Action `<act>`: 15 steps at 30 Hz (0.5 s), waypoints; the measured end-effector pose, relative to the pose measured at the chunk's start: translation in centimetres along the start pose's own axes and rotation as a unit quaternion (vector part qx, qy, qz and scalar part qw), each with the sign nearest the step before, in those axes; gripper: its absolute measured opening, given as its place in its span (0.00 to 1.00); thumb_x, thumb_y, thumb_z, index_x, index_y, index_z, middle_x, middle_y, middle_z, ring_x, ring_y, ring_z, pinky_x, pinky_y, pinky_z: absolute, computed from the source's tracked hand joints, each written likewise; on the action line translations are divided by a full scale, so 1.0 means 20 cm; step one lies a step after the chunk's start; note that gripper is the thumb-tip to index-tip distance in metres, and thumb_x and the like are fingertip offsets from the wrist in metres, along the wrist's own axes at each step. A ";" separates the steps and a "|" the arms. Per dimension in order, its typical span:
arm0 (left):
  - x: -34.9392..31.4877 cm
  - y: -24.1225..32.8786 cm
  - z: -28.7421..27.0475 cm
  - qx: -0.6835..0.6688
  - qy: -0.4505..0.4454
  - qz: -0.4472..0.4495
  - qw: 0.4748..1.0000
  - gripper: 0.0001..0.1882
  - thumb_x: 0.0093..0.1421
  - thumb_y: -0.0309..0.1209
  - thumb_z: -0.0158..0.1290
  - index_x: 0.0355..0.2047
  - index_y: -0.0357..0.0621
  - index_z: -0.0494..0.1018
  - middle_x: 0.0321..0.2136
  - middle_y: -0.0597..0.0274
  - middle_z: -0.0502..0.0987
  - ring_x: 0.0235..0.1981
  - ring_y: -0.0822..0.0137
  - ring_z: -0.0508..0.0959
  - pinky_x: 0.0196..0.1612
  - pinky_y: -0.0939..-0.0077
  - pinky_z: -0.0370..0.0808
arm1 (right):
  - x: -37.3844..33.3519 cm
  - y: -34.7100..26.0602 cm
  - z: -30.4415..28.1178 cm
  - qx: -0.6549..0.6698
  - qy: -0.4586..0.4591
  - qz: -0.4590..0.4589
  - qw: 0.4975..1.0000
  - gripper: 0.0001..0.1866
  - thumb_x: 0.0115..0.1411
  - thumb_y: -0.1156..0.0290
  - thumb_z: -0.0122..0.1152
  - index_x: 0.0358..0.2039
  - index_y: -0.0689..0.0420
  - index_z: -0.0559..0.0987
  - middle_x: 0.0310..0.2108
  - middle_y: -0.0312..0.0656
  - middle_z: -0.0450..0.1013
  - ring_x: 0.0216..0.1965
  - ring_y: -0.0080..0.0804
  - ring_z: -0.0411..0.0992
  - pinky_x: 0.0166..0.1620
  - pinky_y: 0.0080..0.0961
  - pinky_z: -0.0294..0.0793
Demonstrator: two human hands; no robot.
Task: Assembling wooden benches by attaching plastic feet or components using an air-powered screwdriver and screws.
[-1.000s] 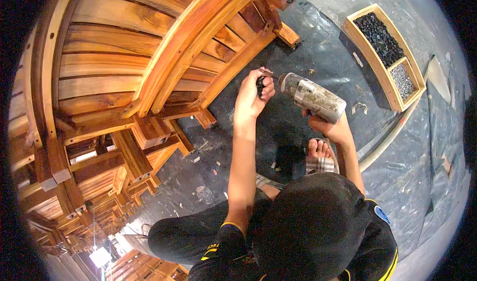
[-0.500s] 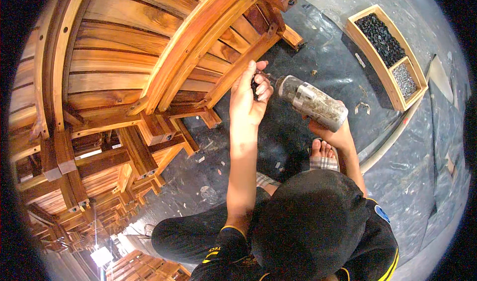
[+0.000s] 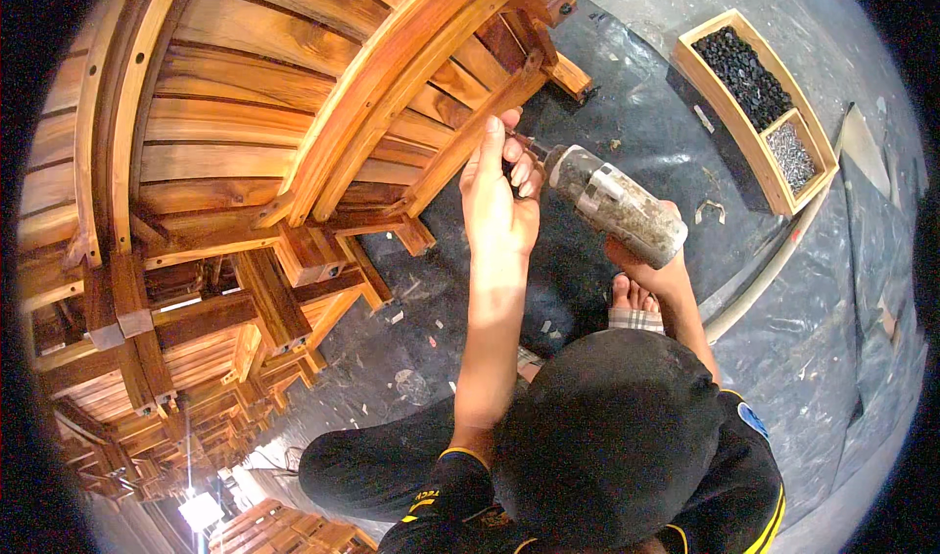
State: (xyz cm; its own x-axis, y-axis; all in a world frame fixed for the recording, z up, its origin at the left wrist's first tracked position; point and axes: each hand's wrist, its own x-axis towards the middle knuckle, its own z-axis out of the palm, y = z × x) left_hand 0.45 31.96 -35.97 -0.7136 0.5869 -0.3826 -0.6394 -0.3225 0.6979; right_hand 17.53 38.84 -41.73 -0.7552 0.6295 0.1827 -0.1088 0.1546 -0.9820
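Observation:
My right hand is wrapped round the handle of a worn silver-grey power screwdriver. Its nose points up and left, toward the wooden furniture. At that nose is my left hand, palm up with curled fingers, pinching near the bit. Something small and dark shows between those fingers; it resembles the black pieces in the box, though its kind is too small to make out. Just beyond the left fingertips runs the lower rail of a slatted wooden furniture piece, with a short leg at its end.
On the right, a two-part wooden box holds small black pieces and silver screws. A pale hose curves along dark floor sheeting. More wooden frames stand at the left. My bare foot is beneath the screwdriver.
My left hand has shifted slightly right, and its fingers sit a little higher by the tool's nose. The screwdriver stays in my right hand, almost unmoved.

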 end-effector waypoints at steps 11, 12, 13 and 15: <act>-0.14 0.02 0.02 -0.052 -0.120 -0.050 0.990 0.18 0.66 0.39 0.41 0.47 0.38 0.65 0.18 0.72 0.58 0.15 0.80 0.57 0.17 0.86 0.57 | -0.17 0.39 -0.06 -0.102 0.029 0.018 0.994 0.20 0.36 0.67 0.71 0.34 0.51 0.79 0.33 0.36 0.76 0.39 0.40 0.70 0.45 0.34 0.65; -0.13 -0.01 -0.02 -0.083 -0.099 -0.075 0.989 0.17 0.66 0.38 0.42 0.46 0.37 0.65 0.19 0.70 0.59 0.16 0.78 0.58 0.18 0.85 0.57 | -0.18 0.39 -0.09 -0.106 0.029 0.019 0.994 0.20 0.36 0.67 0.71 0.34 0.51 0.79 0.33 0.36 0.76 0.39 0.40 0.70 0.45 0.34 0.65; -0.13 -0.01 -0.05 -0.108 -0.075 -0.094 0.987 0.16 0.65 0.37 0.42 0.45 0.37 0.65 0.20 0.68 0.61 0.16 0.77 0.59 0.19 0.84 0.58 | -0.17 0.38 -0.08 -0.096 0.032 0.038 0.994 0.20 0.36 0.67 0.71 0.34 0.51 0.79 0.34 0.36 0.76 0.40 0.39 0.70 0.45 0.34 0.66; -0.11 0.00 -0.10 -0.115 -0.032 -0.100 0.988 0.15 0.64 0.36 0.42 0.44 0.36 0.64 0.21 0.66 0.62 0.17 0.75 0.60 0.19 0.83 0.59 | -0.16 0.35 -0.07 -0.084 0.033 0.056 0.994 0.20 0.37 0.66 0.71 0.35 0.50 0.79 0.34 0.36 0.76 0.40 0.38 0.71 0.46 0.34 0.66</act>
State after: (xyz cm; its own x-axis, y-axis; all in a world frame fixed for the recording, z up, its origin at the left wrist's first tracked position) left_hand 1.32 29.15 -36.33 -0.5520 0.6992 -0.4542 -0.8189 -0.3522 0.4531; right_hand 20.03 39.05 -49.10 -0.7112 0.6983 0.0812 0.0873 0.2024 -0.9754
